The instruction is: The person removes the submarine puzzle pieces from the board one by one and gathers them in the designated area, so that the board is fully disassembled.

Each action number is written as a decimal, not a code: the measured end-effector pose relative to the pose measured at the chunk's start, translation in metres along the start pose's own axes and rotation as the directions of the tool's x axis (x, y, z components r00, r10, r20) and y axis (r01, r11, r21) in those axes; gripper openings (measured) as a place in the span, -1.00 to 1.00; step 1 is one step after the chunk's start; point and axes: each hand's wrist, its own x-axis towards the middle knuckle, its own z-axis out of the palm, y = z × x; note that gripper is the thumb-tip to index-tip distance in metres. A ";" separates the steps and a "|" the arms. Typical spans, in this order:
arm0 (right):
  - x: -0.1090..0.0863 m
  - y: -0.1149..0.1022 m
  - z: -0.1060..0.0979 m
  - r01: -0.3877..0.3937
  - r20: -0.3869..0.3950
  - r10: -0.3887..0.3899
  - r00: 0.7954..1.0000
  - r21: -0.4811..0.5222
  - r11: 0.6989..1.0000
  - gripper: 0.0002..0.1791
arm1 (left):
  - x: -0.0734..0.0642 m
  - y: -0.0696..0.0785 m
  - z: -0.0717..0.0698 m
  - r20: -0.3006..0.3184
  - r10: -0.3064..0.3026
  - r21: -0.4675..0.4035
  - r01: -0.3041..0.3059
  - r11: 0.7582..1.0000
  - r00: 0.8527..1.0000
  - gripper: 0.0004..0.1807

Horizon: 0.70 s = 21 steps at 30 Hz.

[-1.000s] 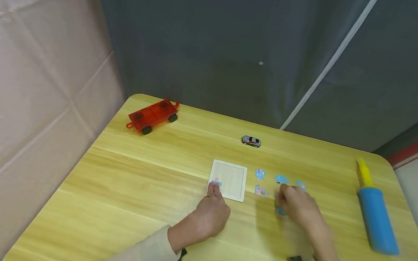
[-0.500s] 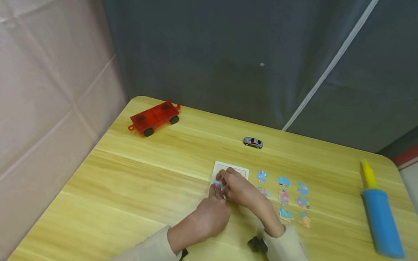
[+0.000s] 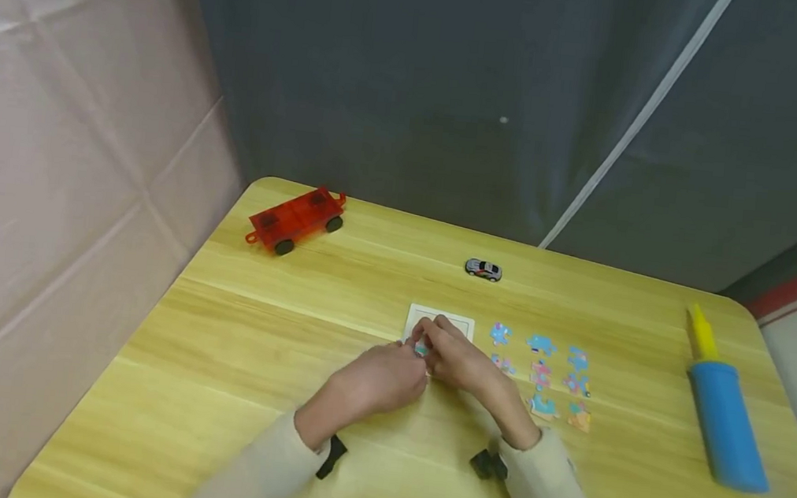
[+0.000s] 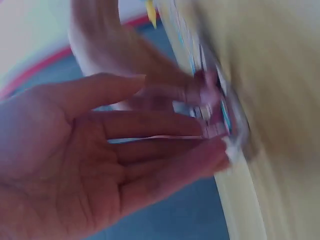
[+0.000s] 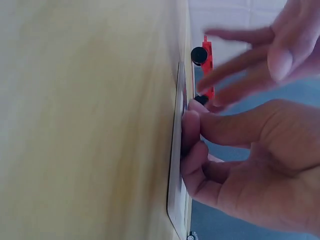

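Observation:
A shallow white puzzle tray [image 3: 439, 313] lies mid-table, its lower part covered by both hands. Between the fingers shows a small teal bit of a puzzle piece [image 3: 421, 349] in the tray. My right hand [image 3: 458, 359] bends over it, thumb and curled fingertips pinching low at the tray in the right wrist view. My left hand [image 3: 378, 380] stays alongside with fairly straight fingers [image 4: 165, 175], their tips right at the tray's edge. To the right, several loose puzzle pieces [image 3: 541, 375] lie in rough rows, pink, blue and teal.
Behind the tray sits a small silver toy car [image 3: 483, 270]. A red toy wagon [image 3: 297, 220] stands at the table's back left. On the right side lies a blue hand pump [image 3: 728, 424] with a yellow nozzle. A dark curtain [image 3: 413, 84] hangs behind the table.
My right hand has come left from the loose pieces to the tray. My left hand, earlier with extended fingers on the piece in the tray, has shifted slightly up and left.

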 end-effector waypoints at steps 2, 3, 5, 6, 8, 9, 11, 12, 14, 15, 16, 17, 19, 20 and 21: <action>0.002 0.013 0.007 0.029 -0.025 -0.029 0.999 -0.014 0.999 -0.76 | 0.003 -0.015 -0.002 -0.055 -0.015 -0.020 0.014 1.000 0.998 -0.70; 0.003 0.020 0.011 0.038 -0.036 -0.039 0.999 -0.025 0.999 -0.74 | 0.005 -0.022 -0.002 -0.065 -0.044 -0.057 0.040 0.998 0.997 -0.64; 0.005 0.034 0.018 0.057 -0.048 -0.059 0.997 -0.050 0.997 -0.72 | 0.010 -0.033 0.000 -0.057 -0.098 -0.110 0.091 0.990 0.994 -0.40; 0.006 0.039 0.021 0.060 -0.053 -0.063 0.997 -0.059 0.996 -0.71 | 0.012 -0.037 0.002 -0.044 -0.120 -0.134 0.113 0.984 0.992 -0.26; 0.005 0.035 0.019 0.052 -0.053 -0.056 0.997 -0.065 0.997 -0.70 | 0.018 -0.042 0.008 -0.013 -0.151 -0.187 0.146 0.971 0.988 -0.08; 0.005 0.029 0.017 0.042 -0.049 -0.046 0.998 -0.069 0.997 -0.69 | 0.021 -0.044 0.012 0.001 -0.160 -0.216 0.156 0.964 0.987 -0.01; 0.003 0.021 0.013 0.024 -0.052 -0.028 0.998 -0.069 0.997 -0.70 | 0.025 -0.045 0.017 0.008 -0.162 -0.233 0.159 0.959 0.987 0.05; 0.002 0.014 0.011 -0.012 -0.057 0.008 0.998 -0.076 0.997 -0.69 | 0.029 -0.047 0.023 0.007 -0.158 -0.227 0.155 0.961 0.987 0.06; 0.001 -0.002 0.006 -0.092 -0.064 0.086 0.994 -0.094 0.991 -0.69 | 0.033 -0.049 0.030 0.006 -0.152 -0.228 0.149 0.962 0.988 0.07; 0.001 -0.006 0.006 -0.132 -0.070 0.124 0.990 -0.113 0.985 -0.69 | 0.035 -0.049 0.032 0.006 -0.152 -0.223 0.149 0.963 0.988 0.06; 0.001 -0.010 0.007 -0.169 -0.077 0.160 0.984 -0.132 0.977 -0.69 | 0.036 -0.049 0.034 0.009 -0.156 -0.206 0.154 0.966 0.988 0.06; 0.002 -0.013 0.007 -0.200 -0.084 0.189 0.978 -0.153 0.968 -0.70 | 0.037 -0.048 0.035 0.012 -0.162 -0.185 0.161 0.970 0.987 0.05; 0.002 -0.027 0.006 -0.258 -0.090 0.246 0.965 -0.172 0.951 -0.71 | 0.038 -0.048 0.037 0.007 -0.170 -0.167 0.169 0.971 0.985 0.05; 0.003 -0.028 0.006 -0.268 -0.095 0.255 0.962 -0.179 0.946 -0.72 | 0.037 -0.045 0.035 0.011 -0.184 -0.153 0.183 0.971 0.983 0.04; 0.003 -0.029 0.007 -0.274 -0.099 0.260 0.960 -0.182 0.944 -0.72 | 0.036 -0.044 0.033 0.014 -0.196 -0.136 0.196 0.971 0.981 0.04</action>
